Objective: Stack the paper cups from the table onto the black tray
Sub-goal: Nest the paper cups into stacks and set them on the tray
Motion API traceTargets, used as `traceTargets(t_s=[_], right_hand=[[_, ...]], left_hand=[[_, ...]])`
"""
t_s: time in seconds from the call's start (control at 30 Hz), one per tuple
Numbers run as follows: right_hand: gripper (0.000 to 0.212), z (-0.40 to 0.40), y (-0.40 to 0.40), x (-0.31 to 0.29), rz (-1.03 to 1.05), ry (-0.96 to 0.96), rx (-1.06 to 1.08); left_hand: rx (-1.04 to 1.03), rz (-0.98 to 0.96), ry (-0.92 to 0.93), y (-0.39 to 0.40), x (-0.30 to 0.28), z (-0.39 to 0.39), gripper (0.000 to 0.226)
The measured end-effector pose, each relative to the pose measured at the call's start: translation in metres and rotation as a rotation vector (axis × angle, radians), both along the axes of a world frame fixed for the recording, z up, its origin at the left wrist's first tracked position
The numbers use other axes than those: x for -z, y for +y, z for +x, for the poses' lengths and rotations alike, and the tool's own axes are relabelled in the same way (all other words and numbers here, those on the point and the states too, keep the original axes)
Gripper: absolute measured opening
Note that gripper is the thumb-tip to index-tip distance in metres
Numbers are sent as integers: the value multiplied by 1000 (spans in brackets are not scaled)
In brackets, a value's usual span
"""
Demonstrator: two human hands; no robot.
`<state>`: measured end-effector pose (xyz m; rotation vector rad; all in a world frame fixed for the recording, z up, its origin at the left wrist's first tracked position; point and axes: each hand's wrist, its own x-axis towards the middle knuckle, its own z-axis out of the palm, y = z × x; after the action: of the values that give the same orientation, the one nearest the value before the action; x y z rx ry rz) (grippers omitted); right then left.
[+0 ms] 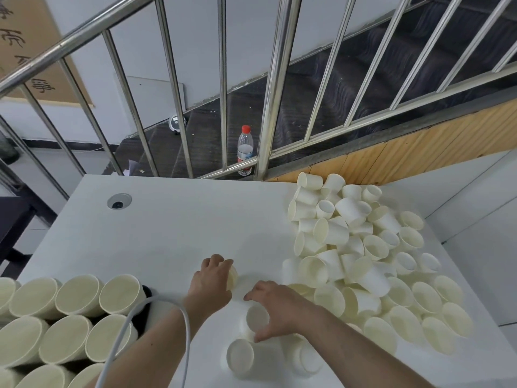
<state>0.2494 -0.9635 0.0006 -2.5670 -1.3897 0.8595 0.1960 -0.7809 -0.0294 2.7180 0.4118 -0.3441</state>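
- My left hand has its fingers curled round one paper cup lying on its side, centre of the tabletop.
- My right hand reaches over an upright cup at 5 o'clock from the left; fingers spread round its rim, grip not clearly closed, looks released.
- Risk: cups are thin and light, so too hard a squeeze would likely dent a wall, and then it won't nest.
- Risk: the loose pile sits at 3 o'clock; my right forearm could sweep cups off the edge.
- Risk: the white cable over my left arm could snag the stacks at 8 o'clock.
- Cups: plain cream-white, tapered, rolled rims, many tipped over.
- Black tray: mostly hidden under the stacks.
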Motion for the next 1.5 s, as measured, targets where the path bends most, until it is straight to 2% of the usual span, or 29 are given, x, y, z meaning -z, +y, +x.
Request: traceTargets(t_s=[0.17, 0.3, 0.4, 0.5, 0.6, 0.7, 0.73, 0.9, 1.07, 1.17, 1.3, 1.4, 1.5], right_hand=[[67, -2, 7, 5, -55, 0, -40], [59, 3, 9, 9, -16, 9, 21], [58, 13, 11, 6, 71, 0, 154], [57, 25, 13, -1, 211, 37, 408], [50, 35, 11, -5, 407, 208, 739], [14, 38, 11, -11, 612, 450, 987], [11, 39, 12, -14, 657, 525, 1040], [15, 43, 14, -18, 776, 855, 1208], [16, 43, 17, -18, 805, 1016, 1297], [20, 43, 17, -15, 731, 904, 1262], [25, 36, 21, -12, 698, 475, 1120], [19, 34, 28, -13, 701, 397, 998], [7, 33, 34, -4, 611, 357, 899]], left_hand=[[-22, -11, 1, 7, 1, -8, 68], [-10, -13, -16, 9, 2, -12, 72], [11, -31, -22, 10, 0, -12, 78], [27, -51, -43, 11, -1, -11, 84], [40, -85, -95, 11, -3, -9, 88], [41, -147, -174, 9, -7, -4, 89], [33, -175, -204, 8, -8, -3, 88], [-31, -392, -331, 6, -16, 4, 73], [-74, -552, -365, 5, -21, 4, 71], [-71, -527, -376, 5, -20, 5, 70], [-27, -416, -364, 7, -13, 6, 73], [43, -313, -350, 5, -10, 7, 74], [77, -233, -334, 1, -9, 9, 72]])
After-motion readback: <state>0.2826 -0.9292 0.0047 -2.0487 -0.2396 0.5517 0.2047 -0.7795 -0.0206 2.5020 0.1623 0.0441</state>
